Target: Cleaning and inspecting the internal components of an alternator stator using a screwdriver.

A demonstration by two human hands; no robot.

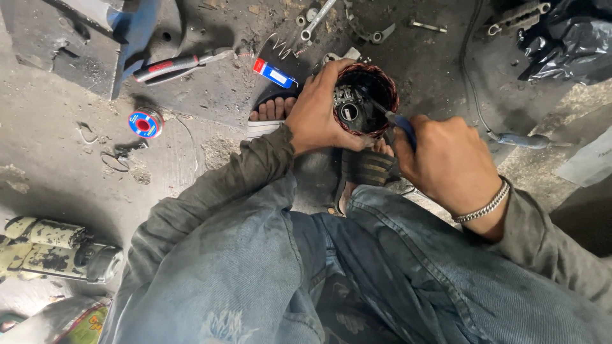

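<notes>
My left hand (319,111) grips a round motor stator (368,95) with copper-red windings, held upright over my sandalled feet. Inside the ring sits a dark metal part. My right hand (446,162) is closed around a blue-handled tool (400,124) whose thin metal tip reaches into the stator's opening. A metal bracelet is on my right wrist. My knees in blue jeans fill the lower frame.
On the dirty concrete floor lie red-handled pliers (172,65), a blue and red tube (274,73), a solder spool (144,123), a spanner (317,19), springs and small parts. A worn motor (57,251) lies lower left. A soldering iron with its cable (519,139) rests at right.
</notes>
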